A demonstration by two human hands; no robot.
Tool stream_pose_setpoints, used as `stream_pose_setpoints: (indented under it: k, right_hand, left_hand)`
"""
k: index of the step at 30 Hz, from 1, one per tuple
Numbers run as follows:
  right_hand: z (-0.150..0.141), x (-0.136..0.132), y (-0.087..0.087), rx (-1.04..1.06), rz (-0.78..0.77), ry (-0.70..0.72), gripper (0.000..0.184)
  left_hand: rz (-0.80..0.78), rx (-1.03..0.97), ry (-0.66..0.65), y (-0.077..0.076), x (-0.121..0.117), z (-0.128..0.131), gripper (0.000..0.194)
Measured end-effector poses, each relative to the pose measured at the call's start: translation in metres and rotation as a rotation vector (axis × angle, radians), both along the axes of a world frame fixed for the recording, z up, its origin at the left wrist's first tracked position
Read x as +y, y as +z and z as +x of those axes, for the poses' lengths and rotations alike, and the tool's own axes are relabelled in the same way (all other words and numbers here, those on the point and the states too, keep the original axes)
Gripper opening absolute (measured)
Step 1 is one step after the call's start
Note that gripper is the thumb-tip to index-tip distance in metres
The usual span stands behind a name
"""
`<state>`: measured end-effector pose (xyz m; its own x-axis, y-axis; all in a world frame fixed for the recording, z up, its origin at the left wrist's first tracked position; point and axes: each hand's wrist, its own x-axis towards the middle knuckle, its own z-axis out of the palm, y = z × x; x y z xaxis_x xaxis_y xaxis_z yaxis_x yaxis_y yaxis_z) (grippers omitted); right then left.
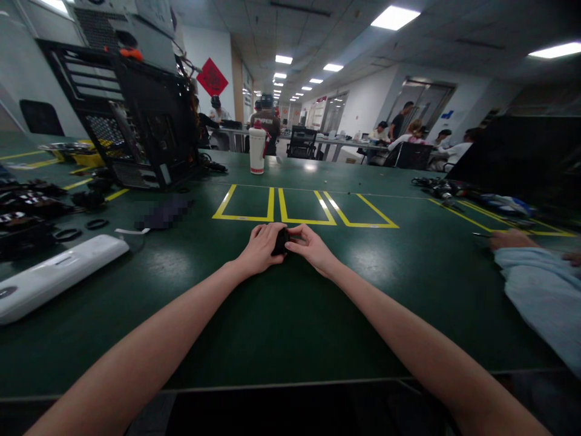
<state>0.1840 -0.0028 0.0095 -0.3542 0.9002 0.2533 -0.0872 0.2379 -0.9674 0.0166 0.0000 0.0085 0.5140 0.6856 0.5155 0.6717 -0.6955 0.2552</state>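
My left hand (262,247) and my right hand (310,246) meet on the dark green table (290,315), just in front of the yellow taped boxes (303,207). Between them sits a small black object (281,241), mostly covered by the fingers. Both hands are closed around it, left fingers curled over its top, right thumb and fingers pinching its right side. I cannot make out what the object is.
A black open computer case (136,121) stands at the back left, a white bottle (257,149) behind the boxes. A long white device (54,272) and black rings (82,229) lie left. Another person's light-blue sleeve (540,290) rests on the right. Cables (440,188) lie far right.
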Motion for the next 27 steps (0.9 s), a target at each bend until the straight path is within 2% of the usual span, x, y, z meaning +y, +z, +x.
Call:
stream_pose_setpoints:
  k: [7,13,20,27]
  right_hand:
    - [-0.0017,-0.0005,0.0,-0.036,0.019,-0.058,0.021]
    - [-0.0025,-0.0004,0.0012,-0.079,-0.009,-0.055,0.032]
    - [-0.0019,-0.006,0.0032,-0.054,0.039,-0.022,0.03]
    - [-0.005,-0.0037,0.0033,-0.023,-0.053,-0.065,0.026]
  left_hand:
    - [0.009,0.001,-0.001,-0.001,0.0008,-0.0001,0.058]
    - [0.006,0.002,-0.004,0.0006,-0.001,0.0004,0.059]
    - [-0.007,-0.009,-0.008,0.001,-0.0011,0.0004,0.058]
    - [0.001,-0.016,-0.009,0.001,-0.0019,0.0004,0.058]
